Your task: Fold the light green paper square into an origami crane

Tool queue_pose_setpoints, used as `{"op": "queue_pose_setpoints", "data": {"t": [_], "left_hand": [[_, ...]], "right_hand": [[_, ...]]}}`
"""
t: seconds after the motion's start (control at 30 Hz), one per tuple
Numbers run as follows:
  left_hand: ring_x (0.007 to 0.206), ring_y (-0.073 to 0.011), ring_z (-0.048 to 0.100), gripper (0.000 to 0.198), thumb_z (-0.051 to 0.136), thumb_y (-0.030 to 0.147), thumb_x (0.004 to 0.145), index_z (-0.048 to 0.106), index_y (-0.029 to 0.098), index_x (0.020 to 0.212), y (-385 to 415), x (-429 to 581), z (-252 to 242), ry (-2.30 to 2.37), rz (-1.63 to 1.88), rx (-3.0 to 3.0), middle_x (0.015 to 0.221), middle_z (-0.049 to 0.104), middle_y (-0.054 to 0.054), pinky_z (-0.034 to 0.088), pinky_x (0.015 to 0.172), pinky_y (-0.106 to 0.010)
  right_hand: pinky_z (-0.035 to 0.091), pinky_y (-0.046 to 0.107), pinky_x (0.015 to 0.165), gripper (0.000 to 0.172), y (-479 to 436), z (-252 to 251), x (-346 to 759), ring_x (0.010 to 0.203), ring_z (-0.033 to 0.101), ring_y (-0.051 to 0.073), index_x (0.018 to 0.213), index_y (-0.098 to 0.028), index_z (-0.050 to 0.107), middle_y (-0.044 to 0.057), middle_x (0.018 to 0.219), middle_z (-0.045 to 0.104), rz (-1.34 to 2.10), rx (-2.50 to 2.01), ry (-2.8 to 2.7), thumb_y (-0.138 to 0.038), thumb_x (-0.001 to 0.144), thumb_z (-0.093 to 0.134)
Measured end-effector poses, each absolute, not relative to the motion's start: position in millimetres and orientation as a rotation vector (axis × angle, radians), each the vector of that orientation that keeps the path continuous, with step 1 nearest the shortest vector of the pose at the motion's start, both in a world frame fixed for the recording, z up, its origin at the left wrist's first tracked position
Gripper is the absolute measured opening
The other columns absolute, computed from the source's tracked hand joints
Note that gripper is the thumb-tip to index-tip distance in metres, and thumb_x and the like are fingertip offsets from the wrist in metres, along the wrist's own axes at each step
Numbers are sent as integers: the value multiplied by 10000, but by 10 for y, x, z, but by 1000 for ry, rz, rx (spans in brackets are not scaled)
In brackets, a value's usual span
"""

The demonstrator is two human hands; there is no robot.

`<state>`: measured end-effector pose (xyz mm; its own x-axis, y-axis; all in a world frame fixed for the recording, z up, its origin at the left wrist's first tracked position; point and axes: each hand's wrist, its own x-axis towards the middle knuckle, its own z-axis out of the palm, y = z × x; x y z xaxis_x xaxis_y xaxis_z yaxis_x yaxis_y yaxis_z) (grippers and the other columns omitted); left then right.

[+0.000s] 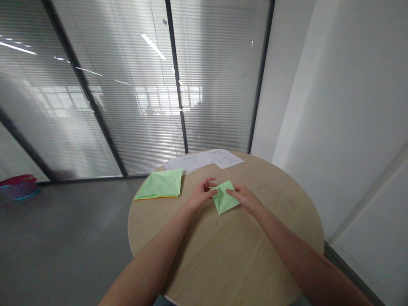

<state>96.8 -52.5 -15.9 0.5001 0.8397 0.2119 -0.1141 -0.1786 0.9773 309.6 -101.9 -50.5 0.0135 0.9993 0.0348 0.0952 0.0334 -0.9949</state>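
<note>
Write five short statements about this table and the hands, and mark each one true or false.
1. The left hand and the right hand both touch the folded green paper. True.
2. The table is square. False: it is round.
3. A second green paper lies on the table to the left of the hands. True.
4. The white sheets lie at the table's near edge. False: they lie at its far edge.
5. The basket stands on the table. False: it stands on the floor, far to the left.
</note>
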Motion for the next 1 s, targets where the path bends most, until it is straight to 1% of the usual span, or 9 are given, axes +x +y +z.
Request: {"op": "queue_pose_setpoints", "data": {"t": [0.1,0.2,0.3,0.4,0.53,0.67,0.73,0.87,1.0], "left_hand": [[800,-177,671,668,905,362,663,634,164,1240,-524,973,-171,668,950,1585,888,717,-37,505,738,-294],[665,-147,611,644,877,381,694,646,143,1245,-515,975,-184,712,908,1667,713,660,20,435,635,-262],[569,-123,541,601,851,401,709,670,130,1215,-485,978,-207,766,866,1701,623,604,50,368,571,-248],[547,-118,526,564,841,393,710,685,120,1177,-448,980,-232,798,856,1705,619,609,46,354,558,-245],[571,-126,550,502,832,354,719,696,107,1134,-425,981,-248,807,901,1700,646,638,23,384,580,-249],[574,-128,549,430,819,336,737,712,117,1091,-439,995,-244,846,931,1728,630,615,33,381,582,-249],[558,-121,526,393,804,314,747,717,119,1077,-456,1009,-235,870,935,1757,614,590,46,370,571,-246],[536,-109,487,326,773,276,761,727,126,1047,-500,1037,-205,888,951,1801,592,548,63,355,552,-241],[557,-113,519,343,774,281,760,717,131,1063,-523,1047,-189,855,944,1767,626,599,43,387,557,-234]], "right_hand": [[527,309,740,406,-1042,-488,3071,824,715,231,995,-139,769,115,1002,787,1153,-1263,-1312,-486,786,734],[503,291,704,408,-1070,-468,3046,796,700,220,971,-133,774,112,966,784,1167,-1277,-1355,-497,789,737],[479,283,691,414,-1090,-451,3030,769,683,208,950,-131,776,104,940,779,1176,-1269,-1396,-506,776,746],[475,287,701,449,-1097,-447,3024,779,678,208,960,-132,773,101,950,777,1189,-1244,-1420,-533,758,756],[490,306,722,509,-1101,-450,3025,802,690,227,970,-122,769,118,974,778,1208,-1214,-1416,-593,785,726],[497,307,732,526,-1118,-433,3021,828,696,235,990,-126,772,118,994,779,1181,-1205,-1446,-613,798,719],[496,304,734,519,-1126,-420,3016,832,694,230,1013,-131,773,111,1001,778,1164,-1210,-1456,-600,794,730],[492,304,726,461,-1125,-419,3010,801,686,218,983,-138,771,96,964,776,1128,-1234,-1457,-554,787,738],[504,312,724,426,-1081,-463,3025,795,696,224,982,-139,767,97,961,781,1132,-1227,-1425,-513,782,730]]}}
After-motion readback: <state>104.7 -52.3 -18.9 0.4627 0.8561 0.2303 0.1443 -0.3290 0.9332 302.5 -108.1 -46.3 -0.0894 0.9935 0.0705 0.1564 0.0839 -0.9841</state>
